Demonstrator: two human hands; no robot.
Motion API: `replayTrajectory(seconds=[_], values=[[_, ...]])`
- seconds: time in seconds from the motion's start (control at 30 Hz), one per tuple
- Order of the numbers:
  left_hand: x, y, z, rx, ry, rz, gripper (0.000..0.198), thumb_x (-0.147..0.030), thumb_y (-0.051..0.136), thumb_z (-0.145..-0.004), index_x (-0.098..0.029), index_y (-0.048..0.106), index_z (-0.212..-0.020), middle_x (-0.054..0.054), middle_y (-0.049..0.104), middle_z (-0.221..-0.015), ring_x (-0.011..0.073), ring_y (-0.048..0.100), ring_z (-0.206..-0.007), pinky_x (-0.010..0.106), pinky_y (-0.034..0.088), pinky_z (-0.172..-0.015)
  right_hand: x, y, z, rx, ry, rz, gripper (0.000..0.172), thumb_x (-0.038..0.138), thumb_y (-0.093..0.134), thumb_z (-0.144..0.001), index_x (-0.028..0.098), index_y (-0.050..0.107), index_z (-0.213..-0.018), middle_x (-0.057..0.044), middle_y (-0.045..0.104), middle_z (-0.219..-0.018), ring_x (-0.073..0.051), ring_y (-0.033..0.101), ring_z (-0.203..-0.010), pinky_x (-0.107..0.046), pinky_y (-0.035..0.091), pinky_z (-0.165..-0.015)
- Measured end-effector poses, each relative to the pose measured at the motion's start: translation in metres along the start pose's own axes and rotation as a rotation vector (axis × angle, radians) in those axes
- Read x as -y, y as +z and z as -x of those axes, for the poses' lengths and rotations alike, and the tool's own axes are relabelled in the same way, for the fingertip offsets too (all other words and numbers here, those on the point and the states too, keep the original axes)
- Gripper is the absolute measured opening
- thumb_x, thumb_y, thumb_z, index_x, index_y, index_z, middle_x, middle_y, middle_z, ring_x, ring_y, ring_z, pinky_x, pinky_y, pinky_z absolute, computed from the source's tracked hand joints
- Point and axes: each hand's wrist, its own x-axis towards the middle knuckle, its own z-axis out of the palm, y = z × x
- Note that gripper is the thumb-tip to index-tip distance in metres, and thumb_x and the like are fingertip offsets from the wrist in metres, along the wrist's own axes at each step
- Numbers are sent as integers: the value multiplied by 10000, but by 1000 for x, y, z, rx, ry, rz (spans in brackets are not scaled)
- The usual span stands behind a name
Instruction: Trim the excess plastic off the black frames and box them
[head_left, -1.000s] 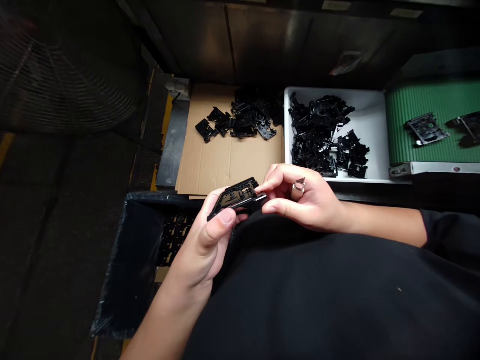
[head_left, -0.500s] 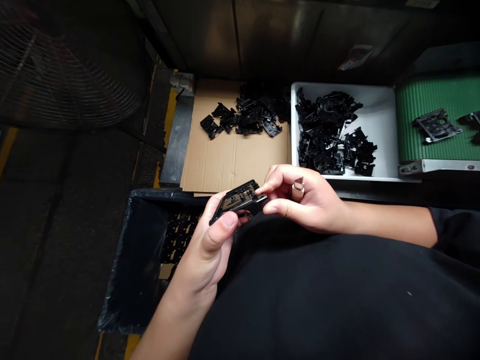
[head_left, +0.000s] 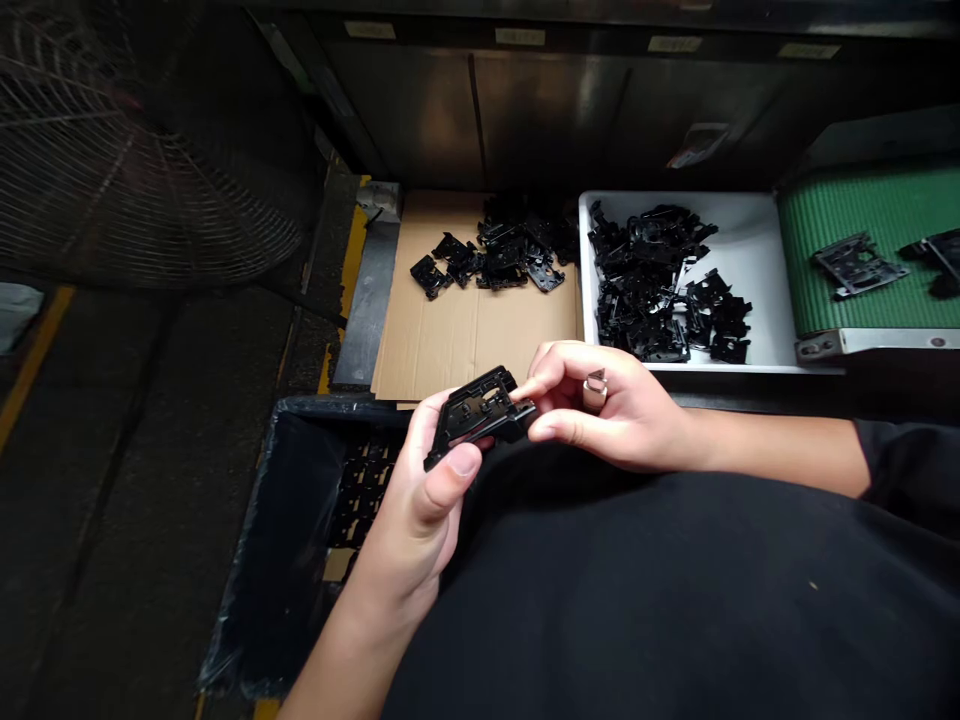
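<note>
A glossy black moulded plastic part is held between my two hands. My left hand cradles it from below, with the thumb over its lower edge. My right hand, wearing a metal ring, pinches its right end between thumb and forefinger. A loose pile of similar black parts lies on a flattened cardboard sheet beyond my hands. Another heap sits in a white tray to the right.
A green ribbed conveyor belt carries black parts at the right. Below my left hand stands a black plastic-lined crate holding dark parts. A wire-guarded fan stands at the upper left, and a metal cabinet front runs along the back.
The black part has tilted slightly between my fingers, and both hands have stayed on it. The view has shifted, bringing more of the fan and the cabinet into sight.
</note>
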Motion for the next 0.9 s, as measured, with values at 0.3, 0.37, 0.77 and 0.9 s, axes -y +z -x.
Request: replayTrajectory(seconds=[0.3,0.37,0.77,0.9], values=[[-11,7,-6,-1,54,-130,678,-510,845,-905,-246,596,-1477,118,657,-1527,355,595,-1449,469,491,-1192,3,-14,-4,35,-103,34,247,285,868,-971,132,733,-1110,-7,640,-911,-91,584,-722,-221,507,-635],[-12,7,-8,2,68,-156,732,-519,872,-885,-255,573,-1499,121,659,-1515,357,607,-1431,483,481,-1194,3,-18,-6,40,-130,37,247,273,870,-970,129,732,-1116,-4,638,-913,-87,583,-724,-218,512,-641],[-19,7,-25,-14,268,-360,937,-460,1023,-721,-291,526,-1496,111,695,-1456,310,727,-1323,393,629,-1059,2,-37,-12,73,-206,60,243,212,854,-977,119,739,-1170,-22,649,-950,-93,606,-773,-202,530,-640],[-24,9,-31,5,365,-427,972,-393,1055,-674,-280,520,-1477,102,704,-1398,285,749,-1280,376,654,-1041,2,-40,-12,64,-227,65,243,213,858,-973,130,745,-1171,-24,652,-957,-92,611,-775,-188,517,-616]])
